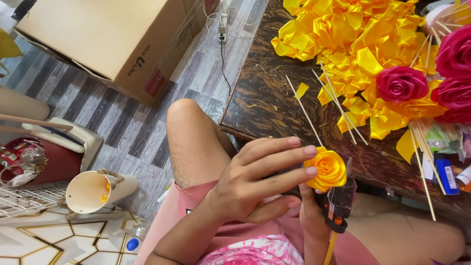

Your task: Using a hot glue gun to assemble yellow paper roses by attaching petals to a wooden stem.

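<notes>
- Yellow ribbon rose [330, 168] sits right in front of me, over my lap and just off the near edge of the dark wooden table [265, 105], with its thin stick [304, 110] poking up and away over the tabletop.
- My left hand [255, 184] is mostly spread out, fingers long and only loosely curled. The top two fingertips [310, 150] are touching the left side of the rose; the lower fingers fold in under it.
- My right hand [314, 216] comes up from below and is mostly hidden behind the left one. It's wrapped round the black glue gun [341, 201], but I can't tell how tight, since only a bit of the hand shows. The gun's tip is right up against the underside of the rose.
- Table edge runs diagonally just past my left knee [189, 132], so the rose hangs over my legs, not over the wood.
- On the table: a big heap of yellow folded ribbon petals [353, 39], a few finished pink roses [402, 83] on the right, and loose bamboo sticks [424, 157] lying near the edge. The near-left part of the tabletop is mostly bare wood.
- Left of me, the striped floor [137, 127] has open room, then a cardboard box [108, 34] further off and a cream-coloured cone-shaped bucket [95, 190] tipped on its side near my hip.
</notes>
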